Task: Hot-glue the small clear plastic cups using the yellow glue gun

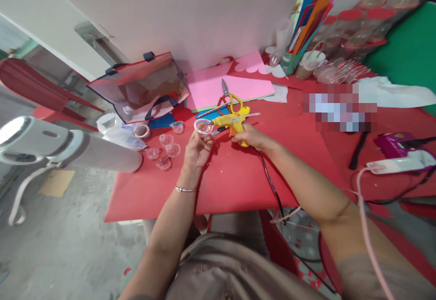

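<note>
Across the red table (235, 186), we are judging the work to be under way: a yellow glue gun (226, 120) is pointing at one held clear cup (203, 130), and we are seeing no cup that is clearly finished. The right hand (250, 137) is grasping the gun's handle, its fingers curling around it. The left hand (199, 150) is pinching the cup above the table; whether gun and cup are touching, we are not managing to tell. The loose cups (173, 150) are resting to the left of the left hand, presumably awaiting their turn. Counting downward in size, we are finding one table, one bag (136, 93), one white flask (102, 148), one glue gun, one pair of scissors (225, 87) and six clear cups: one held, five loose.
</note>
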Motion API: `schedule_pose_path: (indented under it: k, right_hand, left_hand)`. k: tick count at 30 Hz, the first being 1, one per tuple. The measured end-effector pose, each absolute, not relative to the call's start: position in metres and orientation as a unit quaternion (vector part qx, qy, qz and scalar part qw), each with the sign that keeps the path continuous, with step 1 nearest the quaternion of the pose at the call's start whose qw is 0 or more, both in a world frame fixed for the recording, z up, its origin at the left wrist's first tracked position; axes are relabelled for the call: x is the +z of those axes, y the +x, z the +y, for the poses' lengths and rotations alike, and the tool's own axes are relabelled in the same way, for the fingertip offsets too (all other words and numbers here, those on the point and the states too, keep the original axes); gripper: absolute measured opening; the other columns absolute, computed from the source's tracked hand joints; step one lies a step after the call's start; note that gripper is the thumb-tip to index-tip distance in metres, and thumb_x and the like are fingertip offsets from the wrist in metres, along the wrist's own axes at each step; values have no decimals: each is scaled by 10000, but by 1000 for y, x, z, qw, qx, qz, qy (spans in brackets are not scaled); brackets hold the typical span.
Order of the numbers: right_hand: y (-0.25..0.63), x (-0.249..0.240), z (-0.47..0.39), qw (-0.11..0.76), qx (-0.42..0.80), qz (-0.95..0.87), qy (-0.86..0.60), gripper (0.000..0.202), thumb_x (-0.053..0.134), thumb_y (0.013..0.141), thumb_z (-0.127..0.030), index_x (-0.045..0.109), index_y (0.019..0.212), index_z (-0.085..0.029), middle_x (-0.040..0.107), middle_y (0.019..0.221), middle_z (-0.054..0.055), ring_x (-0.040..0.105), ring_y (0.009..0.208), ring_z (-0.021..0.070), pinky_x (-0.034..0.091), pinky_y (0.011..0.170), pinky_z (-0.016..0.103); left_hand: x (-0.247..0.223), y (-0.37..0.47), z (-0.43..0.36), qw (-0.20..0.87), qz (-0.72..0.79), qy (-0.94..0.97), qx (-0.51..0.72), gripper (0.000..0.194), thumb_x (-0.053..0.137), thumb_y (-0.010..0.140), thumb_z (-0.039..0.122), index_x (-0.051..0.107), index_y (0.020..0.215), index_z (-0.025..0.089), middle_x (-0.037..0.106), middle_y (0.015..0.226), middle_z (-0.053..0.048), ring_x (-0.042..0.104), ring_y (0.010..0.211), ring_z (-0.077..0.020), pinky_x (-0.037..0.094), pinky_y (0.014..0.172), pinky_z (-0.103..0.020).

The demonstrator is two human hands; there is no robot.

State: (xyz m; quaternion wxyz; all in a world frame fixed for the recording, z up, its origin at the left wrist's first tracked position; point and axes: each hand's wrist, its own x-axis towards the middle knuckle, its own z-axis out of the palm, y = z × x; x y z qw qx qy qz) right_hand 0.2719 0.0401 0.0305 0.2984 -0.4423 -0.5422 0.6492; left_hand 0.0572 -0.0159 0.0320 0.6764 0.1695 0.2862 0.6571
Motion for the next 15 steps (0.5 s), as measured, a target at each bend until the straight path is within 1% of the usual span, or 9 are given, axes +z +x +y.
schedule_pose_path:
  k: [3, 8, 15]
  right_hand:
    - [272, 32, 40, 296, 653, -541, -439, 381, 735, 593, -273, 670, 962, -208, 559, 646, -26, 465, 569, 145, 327, 526, 300]
    - [272, 33, 40, 298, 656, -536, -441, 370, 747, 585, -259, 665, 941, -201, 567, 669, -14, 475, 582, 147, 337, 538, 308]
    - [272, 30, 41, 308, 655, -535, -437, 314, 749, 567, -255, 651, 863, -210, 591, 676, -3, 503, 604, 160, 356, 545, 309]
  left_hand:
    - [32, 57, -16, 679, 284, 172, 655, 224, 792, 922, 243, 706, 1114, 165, 648, 797, 7, 622, 681, -62, 542, 667, -152]
    - [35, 58, -16, 666, 323, 173, 649, 188, 757, 959, 296, 707, 1111, 196, 629, 794, 11, 613, 678, -69, 538, 664, -162]
    - [35, 58, -17, 665, 318, 180, 651, 255, 793, 928, 315, 706, 1137, 198, 646, 819, 3, 610, 682, -71, 538, 661, -172]
